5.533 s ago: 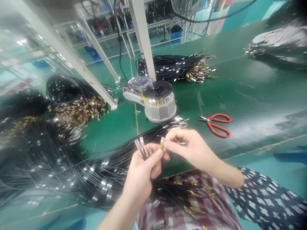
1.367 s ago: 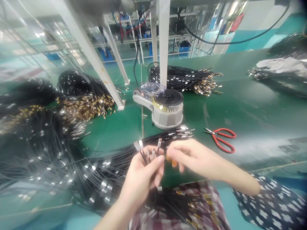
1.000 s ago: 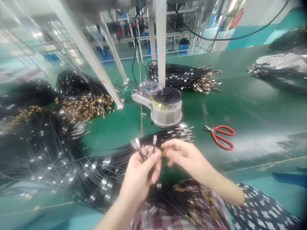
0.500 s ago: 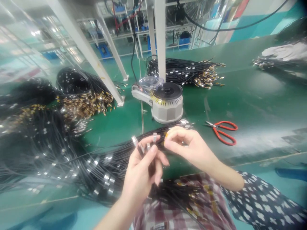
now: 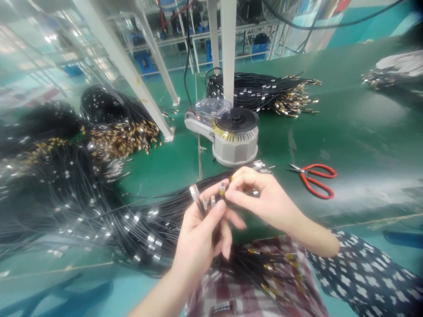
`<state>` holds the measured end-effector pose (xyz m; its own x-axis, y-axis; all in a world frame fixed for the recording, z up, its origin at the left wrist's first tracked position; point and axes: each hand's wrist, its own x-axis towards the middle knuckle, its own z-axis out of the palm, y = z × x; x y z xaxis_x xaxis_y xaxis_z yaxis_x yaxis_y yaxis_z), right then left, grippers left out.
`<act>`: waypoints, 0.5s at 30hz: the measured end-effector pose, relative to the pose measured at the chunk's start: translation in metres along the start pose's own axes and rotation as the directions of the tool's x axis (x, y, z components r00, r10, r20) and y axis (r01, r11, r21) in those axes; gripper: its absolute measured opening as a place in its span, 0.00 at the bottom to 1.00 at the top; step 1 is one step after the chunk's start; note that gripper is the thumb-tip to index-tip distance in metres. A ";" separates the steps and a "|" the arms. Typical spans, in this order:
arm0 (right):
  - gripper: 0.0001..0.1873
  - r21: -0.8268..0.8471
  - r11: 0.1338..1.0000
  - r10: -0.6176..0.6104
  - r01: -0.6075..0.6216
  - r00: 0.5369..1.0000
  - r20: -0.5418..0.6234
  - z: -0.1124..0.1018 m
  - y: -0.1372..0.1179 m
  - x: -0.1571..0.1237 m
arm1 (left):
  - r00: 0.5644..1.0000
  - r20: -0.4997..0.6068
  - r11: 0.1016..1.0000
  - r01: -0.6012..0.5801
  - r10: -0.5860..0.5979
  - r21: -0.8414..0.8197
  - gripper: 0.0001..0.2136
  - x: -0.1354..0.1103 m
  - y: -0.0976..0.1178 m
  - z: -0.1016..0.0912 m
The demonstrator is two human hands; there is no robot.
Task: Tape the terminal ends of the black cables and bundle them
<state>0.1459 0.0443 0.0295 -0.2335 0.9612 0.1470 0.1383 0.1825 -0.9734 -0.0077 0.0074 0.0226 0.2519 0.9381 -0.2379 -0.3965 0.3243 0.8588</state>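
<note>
My left hand is closed around a few black cables with silvery metal connectors poking up past the fingers. One connector stands above the left fingertips and has a bit of yellow on its lower part. Right beside it, my right hand pinches a small yellow piece that looks like tape; the fingers hide most of it. Beneath and left of both hands runs a thick bundle of black cables. More cables with yellow-marked ends lie across my lap.
A round tape dispenser stands behind the hands on the green table. Red-handled scissors lie to the right. Cable coils are heaped at left, another bundle behind the dispenser. White posts rise from the table.
My right hand's fingertips have come up against the connector at my left hand, which now shows yellow on it. The whole view has shifted slightly.
</note>
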 end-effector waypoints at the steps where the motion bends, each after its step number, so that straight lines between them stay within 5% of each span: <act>1: 0.06 -0.005 1.000 -0.001 0.001 1.000 0.003 0.000 -0.001 0.000 | 1.000 0.001 1.000 0.002 -0.002 0.002 0.19 0.000 0.000 0.000; 15: 0.06 -0.073 0.997 0.016 -0.013 0.999 0.038 -0.006 -0.007 0.003 | 0.999 0.045 1.000 0.009 -0.008 -0.027 0.20 0.002 -0.002 -0.004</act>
<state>0.1498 0.0473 0.0377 -0.2672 0.9555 0.1250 0.2109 0.1846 -0.9599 -0.0099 0.0089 0.0187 0.2947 0.9291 -0.2235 -0.4178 0.3357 0.8443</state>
